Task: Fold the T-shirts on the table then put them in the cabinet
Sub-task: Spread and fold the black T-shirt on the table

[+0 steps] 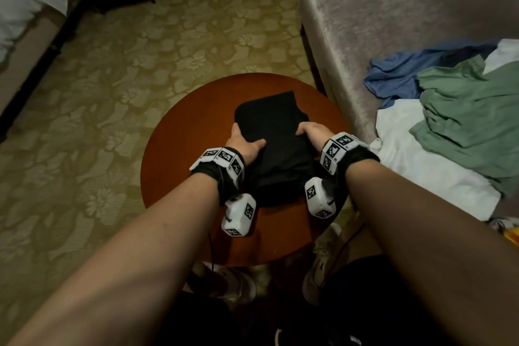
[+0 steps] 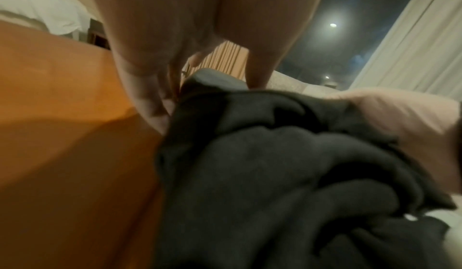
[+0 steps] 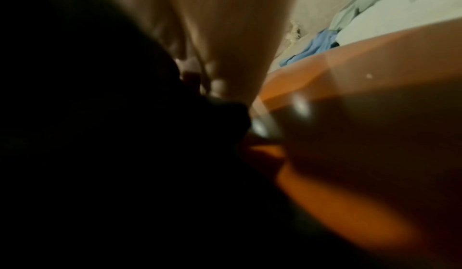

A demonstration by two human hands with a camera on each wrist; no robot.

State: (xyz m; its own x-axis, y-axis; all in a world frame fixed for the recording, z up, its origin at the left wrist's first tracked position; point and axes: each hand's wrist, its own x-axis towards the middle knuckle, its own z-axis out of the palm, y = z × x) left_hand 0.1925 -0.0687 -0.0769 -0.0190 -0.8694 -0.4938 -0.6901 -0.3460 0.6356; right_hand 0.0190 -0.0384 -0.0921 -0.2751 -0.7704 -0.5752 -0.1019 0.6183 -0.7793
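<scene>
The folded black cotton T-shirt (image 1: 276, 146) lies on the round reddish-brown wooden table (image 1: 179, 149), the left hand (image 1: 243, 141) and right hand (image 1: 311, 132) each gripping a side edge, fingers tucked under, likely to lift it without disturbing the folds.

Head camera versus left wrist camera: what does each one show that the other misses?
Only the head view shows the right hand on the black shirt, the pile of clothes on the sofa, the carpet and both forearms. Only the left wrist view shows, close up, the left hand's fingers tucked under the shirt's edge, and a curtain. Both show the left hand, the shirt and the table.
</scene>
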